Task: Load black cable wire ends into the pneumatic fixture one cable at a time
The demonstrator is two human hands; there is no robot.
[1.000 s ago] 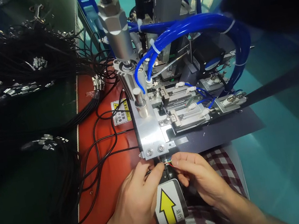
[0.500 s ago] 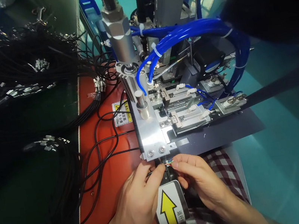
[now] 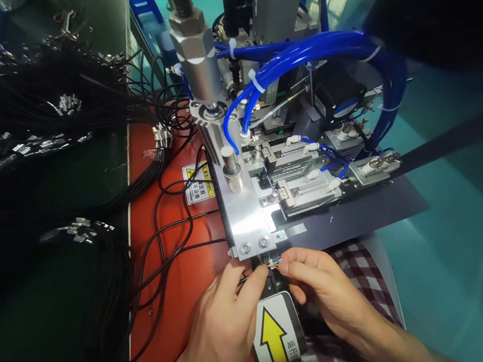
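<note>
Just below the front edge of a metal machine head (image 3: 248, 223), my two hands meet at the end of a black cable. My left hand (image 3: 224, 306) pinches the cable close to where its thin coloured wires (image 3: 275, 263) come out. The fingertips of my right hand (image 3: 313, 270) are closed on those coloured wires from the other side. Under the hands sits a white label with a yellow arrow (image 3: 272, 335) on a dark part. The left hand's fingers hide most of the cable.
Black cables (image 3: 159, 237) loop across the red surface (image 3: 162, 316) at left, with bundles of silver-tipped cables (image 3: 87, 230) beyond. Blue air hoses (image 3: 321, 46) arch over metal cylinders (image 3: 307, 192). A warning sticker (image 3: 198, 183) is beside the machine head. Checked cloth (image 3: 366, 271) lies below my right hand.
The whole view has shifted slightly. Both hands keep nearly the same place and pinch, and the coloured wires look a little more spread between the fingertips.
</note>
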